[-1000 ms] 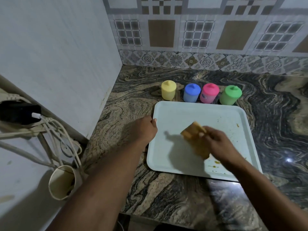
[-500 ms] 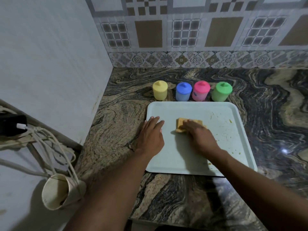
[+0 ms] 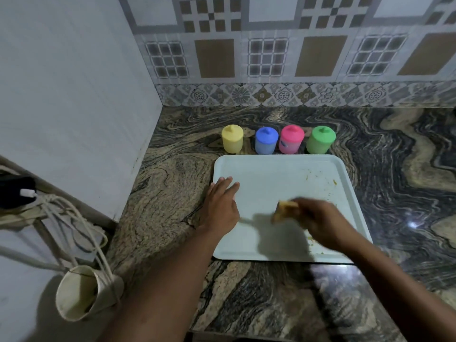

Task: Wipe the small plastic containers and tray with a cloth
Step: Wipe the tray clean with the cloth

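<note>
A: Left hand (image 3: 222, 206)?
B: Flat, palm down, fingers straight toward 12 o'clock; forearm enters from 7 o'clock.
A: Right hand (image 3: 320, 223)?
B: Blurred; fingers curled round a cloth (image 3: 286, 210), reaching toward 10 o'clock; forearm enters from 4 o'clock.

Swirled granite counter (image 3: 172, 193), white tray (image 3: 271, 178), yellow (image 3: 232, 142), blue (image 3: 266, 143), pink (image 3: 291, 143), green containers (image 3: 320, 143) behind it

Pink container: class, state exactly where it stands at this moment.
In the head view, the pink container stands on the counter behind the far edge of the tray, between the blue container and the green container.
</note>
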Demonstrator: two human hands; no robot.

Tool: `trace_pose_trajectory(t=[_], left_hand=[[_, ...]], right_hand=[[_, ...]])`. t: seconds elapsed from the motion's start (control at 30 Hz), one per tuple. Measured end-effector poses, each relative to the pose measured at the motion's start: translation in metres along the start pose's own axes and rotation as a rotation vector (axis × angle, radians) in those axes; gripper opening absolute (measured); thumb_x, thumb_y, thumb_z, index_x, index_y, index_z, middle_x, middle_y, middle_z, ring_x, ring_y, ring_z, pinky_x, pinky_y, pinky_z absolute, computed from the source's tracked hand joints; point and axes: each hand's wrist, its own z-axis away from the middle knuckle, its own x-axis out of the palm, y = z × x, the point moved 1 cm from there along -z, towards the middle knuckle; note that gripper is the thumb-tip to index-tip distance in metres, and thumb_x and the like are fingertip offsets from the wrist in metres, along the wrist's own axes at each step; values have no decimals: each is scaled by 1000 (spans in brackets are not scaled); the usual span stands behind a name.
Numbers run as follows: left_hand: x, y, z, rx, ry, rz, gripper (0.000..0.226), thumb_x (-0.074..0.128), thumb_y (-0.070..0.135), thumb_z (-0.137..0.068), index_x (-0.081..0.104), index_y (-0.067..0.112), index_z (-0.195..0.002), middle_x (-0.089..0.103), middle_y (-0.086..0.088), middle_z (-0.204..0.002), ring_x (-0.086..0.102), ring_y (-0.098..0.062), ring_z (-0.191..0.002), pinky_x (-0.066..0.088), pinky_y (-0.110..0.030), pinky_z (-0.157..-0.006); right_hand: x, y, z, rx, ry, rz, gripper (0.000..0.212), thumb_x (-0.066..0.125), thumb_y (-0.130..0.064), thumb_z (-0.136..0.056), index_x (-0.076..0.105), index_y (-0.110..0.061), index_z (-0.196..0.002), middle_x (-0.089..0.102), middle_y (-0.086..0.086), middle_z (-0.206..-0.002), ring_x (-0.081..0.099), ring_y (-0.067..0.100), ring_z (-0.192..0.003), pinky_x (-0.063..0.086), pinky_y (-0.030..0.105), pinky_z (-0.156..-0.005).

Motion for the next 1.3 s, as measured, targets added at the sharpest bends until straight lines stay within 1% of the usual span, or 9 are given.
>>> trace_pose_trajectory(t=[0.17,0.33,0.57,0.67,0.73,0.83,0.97,1.1,1.3], left_hand=[[-2,1,1,3,7,-4,49,36,20,-96,58,15,-139,47,-5,-153,33,-26,-148,12,-36,-123],[-2,3,1,3,26,-10,46,36,20,-98,58,15,-139,47,-4,-153,33,-24,-148,11,-35,-123],[-3,5,-1,-4,-21,-24,46,39,17,-103,50,18,-147,35,-1,-161,21,-20,-153,7,-34,-125],[-4,5,-1,10,-33,-49,47,40,15,-102,48,17,-148,33,-2,-162,19,-21,-153,7,-36,-126],[-4,7,-1,-6,-49,-84,49,41,14,-101,47,17,-149,32,-3,-162,18,-21,-153,7,-38,-126],[-7,22,-7,-28,-39,-168,45,43,21,-100,49,13,-144,39,-7,-157,22,-25,-151,7,-40,-126],[5,61,-19,91,-31,-131,52,42,29,-101,42,9,-149,31,-10,-162,15,-27,-154,5,-41,-126],[31,79,-17,107,-216,-185,64,27,44,-105,13,16,-160,-1,-4,-169,-8,-21,-156,-4,-40,-126],[34,78,-13,96,-200,-253,65,21,49,-104,10,19,-161,-3,-1,-169,-9,-19,-155,-1,-40,-126]], right_hand=[[1,-5,-111,23,216,114,40,50,-5,-91,71,-27,-117,75,8,-107,67,33,-94,51,36,-73],[70,5,-113,0,-1,217,54,43,-3,-81,66,-16,-128,60,11,-139,51,32,-134,41,42,-109],[94,3,25,-148,-60,123,53,60,-7,-75,69,-19,-126,59,-2,-140,47,14,-136,35,40,-116],[74,-4,58,-79,-149,59,47,62,-11,-79,71,-34,-118,65,-11,-133,56,5,-127,43,31,-110],[47,-6,52,0,-186,-27,37,55,-17,-84,70,-36,-112,72,-18,-115,65,-1,-109,52,28,-93],[-3,7,17,27,12,-73,27,53,-14,-93,71,-30,-106,72,-24,-91,65,-4,-83,51,25,-73],[-49,48,-50,134,295,96,34,53,-3,-93,72,-25,-111,73,2,-89,63,22,-73,44,32,-65],[-54,71,-91,149,265,240,36,51,-14,-92,71,-22,-121,74,13,-110,66,34,-98,40,29,-72],[0,90,-65,67,141,239,45,56,0,-87,66,-13,-129,57,11,-142,45,27,-139,31,29,-108]])
